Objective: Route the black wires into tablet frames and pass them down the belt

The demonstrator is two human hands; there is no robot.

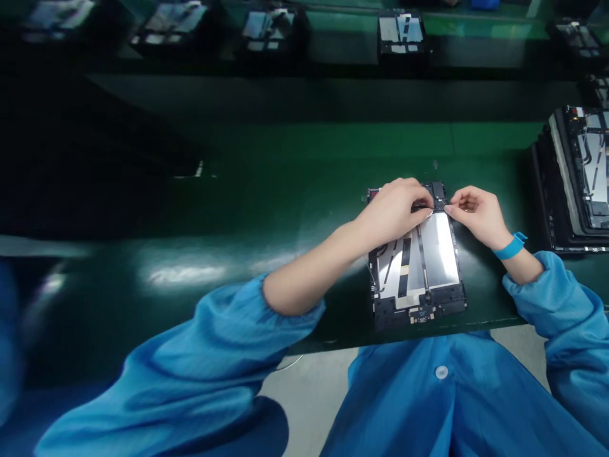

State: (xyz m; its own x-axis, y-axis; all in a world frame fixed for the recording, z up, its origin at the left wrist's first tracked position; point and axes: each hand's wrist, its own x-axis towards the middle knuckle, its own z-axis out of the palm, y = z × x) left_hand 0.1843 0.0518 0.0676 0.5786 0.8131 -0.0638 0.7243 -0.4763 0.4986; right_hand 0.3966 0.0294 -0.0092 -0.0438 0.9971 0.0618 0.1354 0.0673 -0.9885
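Observation:
An opened tablet [440, 254] lies on the green tabletop, its bright metal inner plate, dark ribbon cables and small boards exposed. Over its upper edge bends my left hand [397, 209], thumb and fingers drawn together near the upper right part; whatever is between the fingertips is too small to name. From the right side my right hand [476, 212] meets the same corner, its thumb and index finger pinched at the tablet's edge. A blue wrist strap [511, 246] circles the right wrist. The left hand covers the tablet's upper left part.
A tall stack of similar opened tablets [571, 184] stands at the right. Along a raised line at the back sit more open devices [402, 35] on dark blocks. A large dark shape [71, 152] fills the left side. The green table [228, 203] ends just before my lap.

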